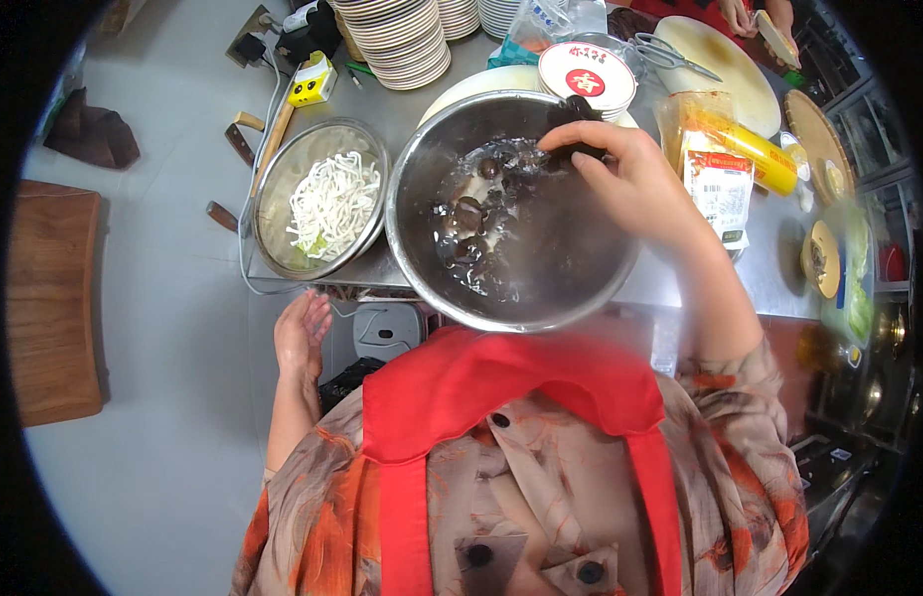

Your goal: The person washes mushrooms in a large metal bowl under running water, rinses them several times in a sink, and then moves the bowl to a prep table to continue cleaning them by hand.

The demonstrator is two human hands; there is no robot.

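A large steel bowl at the table's front edge holds water with dark pieces, which look like wood ear mushrooms. At the bowl's far right rim my right hand has thumb and fingers bent around a dark, ruffled clump, probably the same mushroom. My left hand hangs off the table's front edge, below the smaller steel bowl, its fingers loosely apart and nothing in it. That smaller bowl holds white noodle-like strands with a bit of green under them.
Stacked plates, small dishes, scissors and a round cutting board lie behind. Packets and a yellow roll are at right. Another person's hands hold something pale at top right. A cable runs past the table's left edge.
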